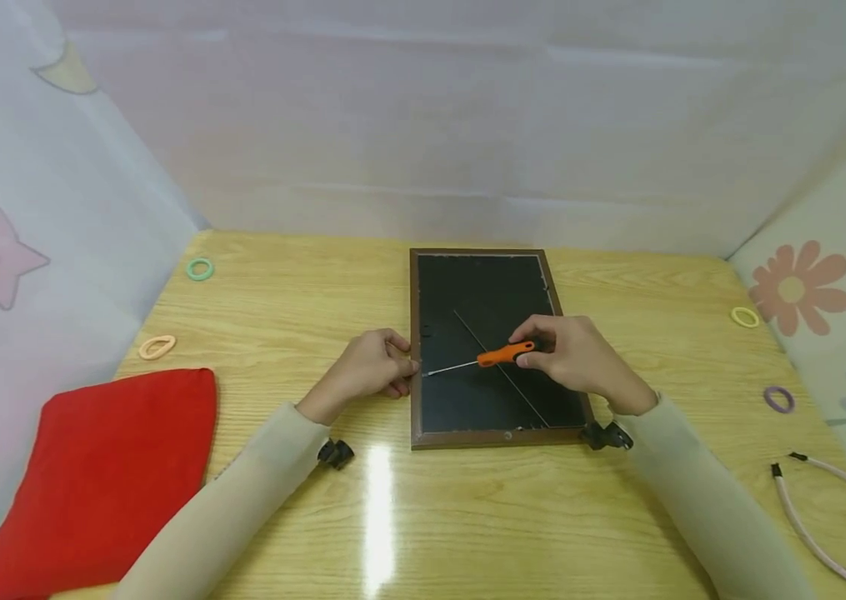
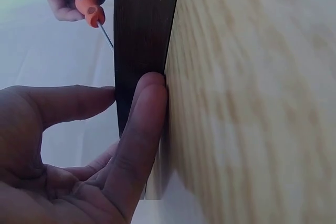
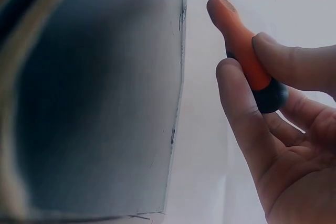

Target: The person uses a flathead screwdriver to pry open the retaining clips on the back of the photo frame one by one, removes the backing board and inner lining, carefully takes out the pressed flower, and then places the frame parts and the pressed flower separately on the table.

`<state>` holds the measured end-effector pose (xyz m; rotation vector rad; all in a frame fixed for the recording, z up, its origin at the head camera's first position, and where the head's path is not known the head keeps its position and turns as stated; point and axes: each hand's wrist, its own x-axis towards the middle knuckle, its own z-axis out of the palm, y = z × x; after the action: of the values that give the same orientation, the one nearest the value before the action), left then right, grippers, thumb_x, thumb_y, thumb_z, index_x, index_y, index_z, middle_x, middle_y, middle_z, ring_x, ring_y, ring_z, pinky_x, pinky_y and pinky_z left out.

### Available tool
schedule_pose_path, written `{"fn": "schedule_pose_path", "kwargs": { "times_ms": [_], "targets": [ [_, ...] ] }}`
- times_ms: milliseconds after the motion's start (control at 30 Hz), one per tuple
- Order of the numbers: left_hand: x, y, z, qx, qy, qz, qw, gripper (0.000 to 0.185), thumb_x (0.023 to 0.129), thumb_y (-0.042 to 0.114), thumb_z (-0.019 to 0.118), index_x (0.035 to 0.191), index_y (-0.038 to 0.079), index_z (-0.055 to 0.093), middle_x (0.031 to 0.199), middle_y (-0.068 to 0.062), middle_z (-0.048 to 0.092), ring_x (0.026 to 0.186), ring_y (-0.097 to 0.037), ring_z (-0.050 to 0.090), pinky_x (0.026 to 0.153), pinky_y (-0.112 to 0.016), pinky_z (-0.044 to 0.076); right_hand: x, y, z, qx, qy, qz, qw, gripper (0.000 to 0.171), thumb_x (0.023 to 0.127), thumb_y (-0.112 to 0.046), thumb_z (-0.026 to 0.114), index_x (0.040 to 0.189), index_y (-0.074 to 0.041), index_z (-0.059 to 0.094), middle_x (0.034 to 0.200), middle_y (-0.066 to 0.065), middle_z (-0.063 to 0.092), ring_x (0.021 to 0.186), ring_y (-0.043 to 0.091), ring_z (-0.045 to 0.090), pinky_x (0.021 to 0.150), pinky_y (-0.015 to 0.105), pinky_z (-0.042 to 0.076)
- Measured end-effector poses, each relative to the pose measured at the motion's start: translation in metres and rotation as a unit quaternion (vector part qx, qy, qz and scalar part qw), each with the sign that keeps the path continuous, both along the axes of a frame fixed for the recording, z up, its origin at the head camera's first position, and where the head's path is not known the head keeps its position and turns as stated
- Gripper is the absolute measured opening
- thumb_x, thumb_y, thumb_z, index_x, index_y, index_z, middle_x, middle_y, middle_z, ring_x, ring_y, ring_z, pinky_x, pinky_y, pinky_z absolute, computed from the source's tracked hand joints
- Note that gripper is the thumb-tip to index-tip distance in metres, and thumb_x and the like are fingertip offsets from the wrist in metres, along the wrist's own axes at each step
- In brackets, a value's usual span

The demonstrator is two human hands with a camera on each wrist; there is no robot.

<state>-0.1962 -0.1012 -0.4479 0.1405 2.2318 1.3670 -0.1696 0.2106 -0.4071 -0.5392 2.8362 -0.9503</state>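
A brown picture frame [image 1: 415,292] lies back side up on the table, its black backing board [image 1: 483,287] showing a thin diagonal line. My right hand [image 1: 576,354] pinches the orange and black handle of a screwdriver [image 1: 499,354] between thumb and fingers, over the backing. The screwdriver's metal shaft points left, with its tip right at the inner left edge of the frame. At that same edge, my left hand [image 1: 373,364] grips the frame's side. In the left wrist view the thumb is on top and a finger [image 2: 149,106] lies along the outer side.
A red cloth [image 1: 115,475] lies at the left. Green [image 1: 200,268] and orange [image 1: 157,347] rings sit near the left edge, yellow [image 1: 745,317] and purple [image 1: 778,399] rings near the right. A headband [image 1: 805,533] rests at the front right. Patterned fabric walls [image 1: 430,125] surround the table.
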Motion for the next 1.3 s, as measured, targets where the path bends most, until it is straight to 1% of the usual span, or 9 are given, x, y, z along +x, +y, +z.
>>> {"fn": "schedule_pose_path", "kwargs": {
  "times_ms": [67, 133, 267, 467, 633, 833, 933, 1167, 1300],
  "targets": [
    [0.001, 0.001, -0.001, 0.001, 0.000, 0.000, 1.0000, 0.039, 0.092, 0.014, 0.073, 0.125, 0.001, 0.057, 0.092, -0.013, 0.075, 0.066, -0.021, 0.073, 0.064, -0.033, 0.064, 0.000, 0.001, -0.001, 0.000, -0.002, 0.000, 1.000, 0.022, 0.087, -0.011, 0.080, 0.107, -0.016, 0.073, 0.110, 0.008, 0.077, 0.089, 0.018, 0.073, 0.073, 0.030, 0.057],
    [0.001, 0.001, -0.001, 0.004, 0.000, 0.000, 1.0000, 0.041, 0.091, 0.013, 0.074, 0.125, 0.000, 0.056, 0.094, -0.013, 0.074, 0.066, -0.020, 0.073, 0.063, -0.033, 0.064, 0.000, 0.002, -0.002, 0.003, -0.003, 0.000, 1.000, 0.022, 0.087, -0.012, 0.079, 0.108, -0.016, 0.073, 0.112, 0.008, 0.076, 0.089, 0.017, 0.072, 0.073, 0.029, 0.057],
    [0.001, -0.001, -0.003, 0.012, -0.005, 0.004, 0.9999, 0.043, 0.090, 0.012, 0.074, 0.127, 0.000, 0.056, 0.099, -0.014, 0.072, 0.067, -0.019, 0.073, 0.064, -0.033, 0.064, -0.002, 0.003, -0.004, 0.003, -0.007, 0.001, 1.000, 0.023, 0.087, -0.013, 0.079, 0.109, -0.017, 0.073, 0.112, 0.008, 0.076, 0.081, 0.014, 0.068, 0.067, 0.026, 0.053],
    [0.000, -0.005, -0.006, 0.044, -0.036, 0.008, 0.9983, 0.045, 0.089, 0.010, 0.073, 0.128, 0.000, 0.054, 0.106, -0.016, 0.066, 0.076, -0.022, 0.074, 0.071, -0.034, 0.065, -0.005, 0.002, -0.006, 0.013, -0.030, 0.013, 0.999, 0.022, 0.087, -0.013, 0.079, 0.108, -0.019, 0.074, 0.105, 0.002, 0.076, 0.076, 0.011, 0.064, 0.065, 0.024, 0.052],
    [-0.002, -0.005, -0.005, 0.047, -0.044, 0.006, 0.9979, 0.042, 0.091, 0.009, 0.073, 0.128, 0.001, 0.055, 0.106, -0.016, 0.065, 0.076, -0.023, 0.073, 0.072, -0.035, 0.065, -0.011, 0.004, -0.008, 0.007, -0.070, 0.027, 0.997, 0.022, 0.089, -0.011, 0.077, 0.111, -0.014, 0.073, 0.099, 0.004, 0.076, 0.071, 0.016, 0.063, 0.061, 0.026, 0.051],
    [-0.003, -0.002, -0.006, 0.045, -0.044, 0.008, 0.9980, 0.039, 0.092, 0.007, 0.071, 0.127, 0.000, 0.054, 0.105, -0.016, 0.064, 0.074, -0.022, 0.073, 0.071, -0.034, 0.065, -0.016, 0.005, -0.012, -0.010, -0.119, 0.024, 0.992, 0.022, 0.092, -0.010, 0.073, 0.114, -0.012, 0.072, 0.103, 0.007, 0.076, 0.073, 0.019, 0.066, 0.064, 0.029, 0.055],
    [-0.003, -0.001, -0.006, 0.047, -0.042, 0.010, 0.9980, 0.038, 0.092, 0.006, 0.071, 0.126, 0.000, 0.054, 0.105, -0.016, 0.064, 0.074, -0.022, 0.073, 0.071, -0.034, 0.065, -0.015, 0.003, -0.013, -0.008, -0.111, 0.012, 0.994, 0.022, 0.092, -0.009, 0.074, 0.113, -0.013, 0.072, 0.102, 0.006, 0.075, 0.072, 0.018, 0.065, 0.063, 0.028, 0.055],
    [-0.001, -0.001, -0.006, 0.045, -0.040, 0.012, 0.9981, 0.039, 0.092, 0.006, 0.071, 0.126, -0.001, 0.054, 0.103, -0.016, 0.064, 0.074, -0.021, 0.073, 0.071, -0.034, 0.065, -0.004, -0.008, -0.008, 0.014, -0.033, -0.002, 0.999, 0.021, 0.089, -0.013, 0.077, 0.110, -0.016, 0.072, 0.100, 0.003, 0.075, 0.068, 0.016, 0.056, 0.058, 0.026, 0.045],
    [-0.001, -0.002, -0.006, 0.045, -0.041, 0.013, 0.9981, 0.038, 0.093, 0.006, 0.070, 0.126, -0.001, 0.054, 0.105, -0.016, 0.064, 0.074, -0.022, 0.073, 0.072, -0.035, 0.065, -0.001, -0.012, 0.000, 0.016, -0.011, 0.000, 1.000, 0.021, 0.089, -0.014, 0.078, 0.109, -0.016, 0.072, 0.096, 0.002, 0.075, 0.062, 0.015, 0.051, 0.055, 0.025, 0.042]
  ]
}}
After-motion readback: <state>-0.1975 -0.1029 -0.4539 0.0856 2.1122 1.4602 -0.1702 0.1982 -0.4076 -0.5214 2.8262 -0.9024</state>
